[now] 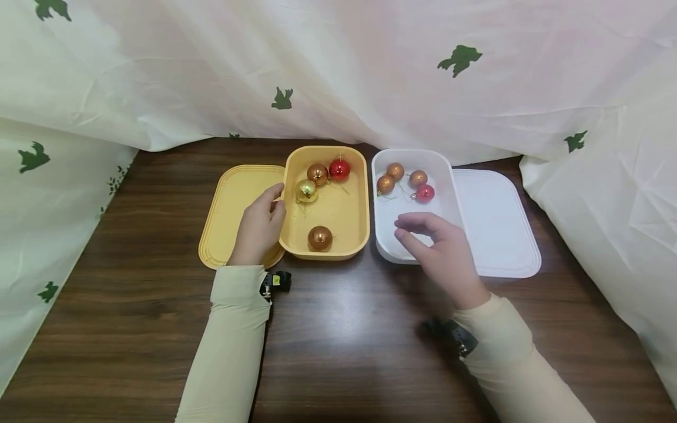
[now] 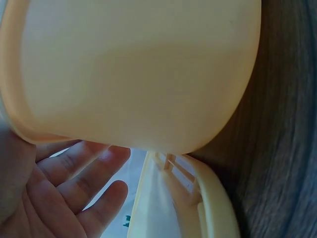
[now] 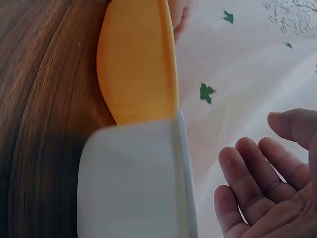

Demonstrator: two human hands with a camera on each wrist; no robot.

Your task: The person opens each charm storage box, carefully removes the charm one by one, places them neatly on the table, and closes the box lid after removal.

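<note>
My left hand (image 1: pixel 259 222) is at the left side of the yellow box (image 1: pixel 368 217), above the yellow lid. Its fingers are relaxed and hold nothing; in the left wrist view, fingers (image 2: pixel 84 183) show beside the box wall, and whether they touch it I cannot tell. In the yellow box lie a red bauble (image 1: pixel 339 170), a gold bauble (image 1: pixel 306 191) and two shiny brown baubles (image 1: pixel 319 238). Over the near right part of the white box (image 1: pixel 388 251) hovers my right hand (image 1: pixel 441 255), loosely curved around nothing. Inside that box are a pinkish-red bauble (image 1: pixel 425 193) and three glittery orange baubles (image 1: pixel 386 184).
The yellow lid (image 1: pixel 233 205) lies left of the yellow box, and a white lid (image 1: pixel 499 223) right of the white one. Both boxes stand side by side on a dark wood table (image 1: pixel 338 341). White cloth (image 1: pixel 344 70) with green prints hangs behind and at the sides.
</note>
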